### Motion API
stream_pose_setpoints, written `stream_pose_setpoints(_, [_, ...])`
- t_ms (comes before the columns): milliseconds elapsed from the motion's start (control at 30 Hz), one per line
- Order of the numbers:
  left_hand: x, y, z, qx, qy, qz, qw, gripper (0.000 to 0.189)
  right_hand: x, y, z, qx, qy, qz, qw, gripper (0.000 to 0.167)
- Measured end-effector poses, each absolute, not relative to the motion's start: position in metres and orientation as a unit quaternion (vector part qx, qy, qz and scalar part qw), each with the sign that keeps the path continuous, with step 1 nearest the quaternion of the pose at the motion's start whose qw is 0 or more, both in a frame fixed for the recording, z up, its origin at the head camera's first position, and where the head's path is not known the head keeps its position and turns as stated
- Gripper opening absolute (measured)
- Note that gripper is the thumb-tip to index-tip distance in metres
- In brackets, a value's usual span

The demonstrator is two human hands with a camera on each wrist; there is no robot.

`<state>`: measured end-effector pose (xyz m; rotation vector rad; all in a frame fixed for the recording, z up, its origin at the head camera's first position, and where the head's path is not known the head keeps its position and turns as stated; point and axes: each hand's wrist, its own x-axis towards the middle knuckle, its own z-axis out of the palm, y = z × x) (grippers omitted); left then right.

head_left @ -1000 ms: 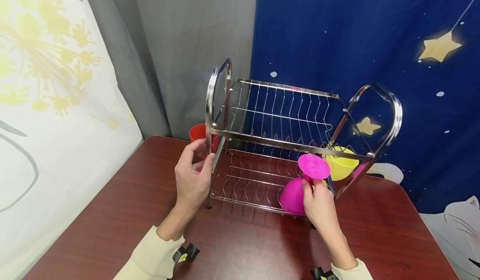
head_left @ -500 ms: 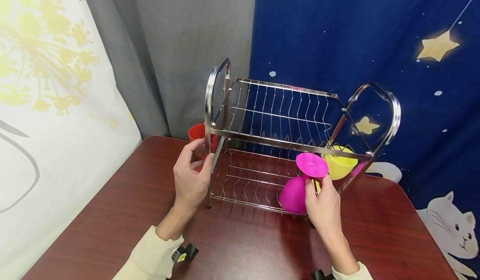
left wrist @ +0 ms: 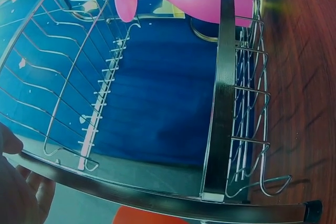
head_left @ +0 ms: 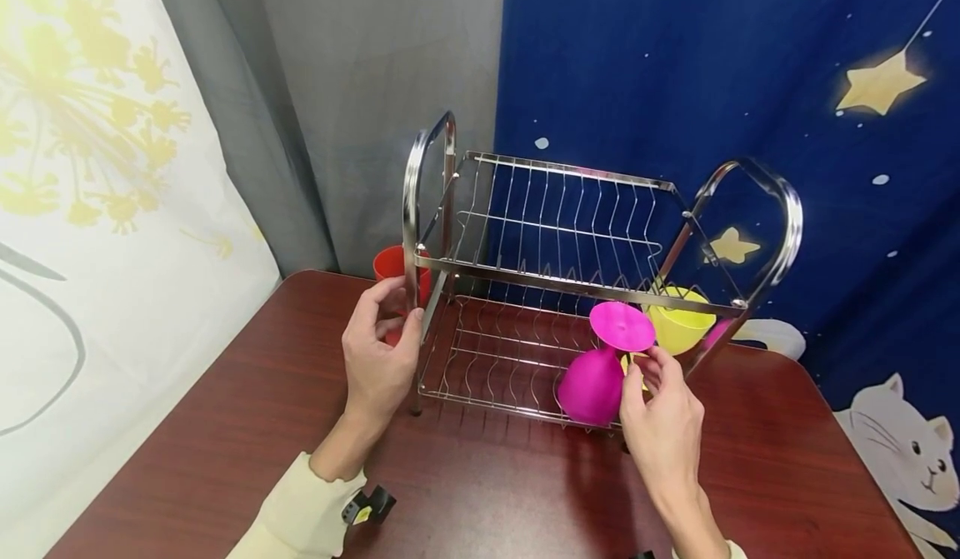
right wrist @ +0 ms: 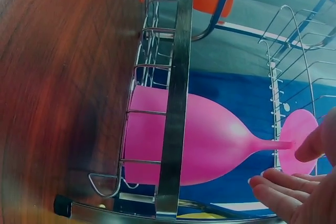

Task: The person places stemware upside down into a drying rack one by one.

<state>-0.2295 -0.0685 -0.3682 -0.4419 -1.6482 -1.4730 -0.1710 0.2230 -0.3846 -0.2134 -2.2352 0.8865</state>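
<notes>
Below, brown table (head_left: 480, 492); beyond, blue curtain (head_left: 645, 67).

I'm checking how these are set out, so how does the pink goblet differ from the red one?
The pink goblet is upside down, rim low and foot on top; the red goblet is upright, its bowl opening upward. The pink goblet sits on the lower tier of the rack, while the red goblet is outside the rack, past its left end. Both have a stem.
</notes>
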Motion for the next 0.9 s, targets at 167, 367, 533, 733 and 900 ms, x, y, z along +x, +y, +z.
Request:
stream_pose_setpoints(167, [-0.227,-0.068,-0.365,-0.172,-0.660,-0.589,0.434,0.039,-0.167,0.226,-0.383,-0.106,-0.857,0.320,0.390,0.027])
stream_pose_setpoints(367, [-0.210,-0.064,-0.345,-0.174,-0.648,-0.585,0.456,0.035,-0.164,0.232,-0.380,-0.100,-0.828,0.326,0.444,0.015])
stream_pose_setpoints(533, [-0.202,-0.062,-0.340,-0.181,-0.624,-0.590,0.479,0.030,-0.165,0.237,-0.378,-0.093,-0.792,0.335,0.502,0.012])
stream_pose_setpoints(733, [-0.213,-0.065,-0.355,-0.261,-0.553,-0.581,0.537,0.020,-0.167,0.242,-0.378,-0.066,-0.749,0.365,0.549,0.018])
stream_pose_setpoints(900, [-0.219,-0.067,-0.367,-0.343,-0.579,-0.555,0.489,0.017,-0.171,0.247,-0.375,-0.066,-0.713,0.398,0.574,0.021])
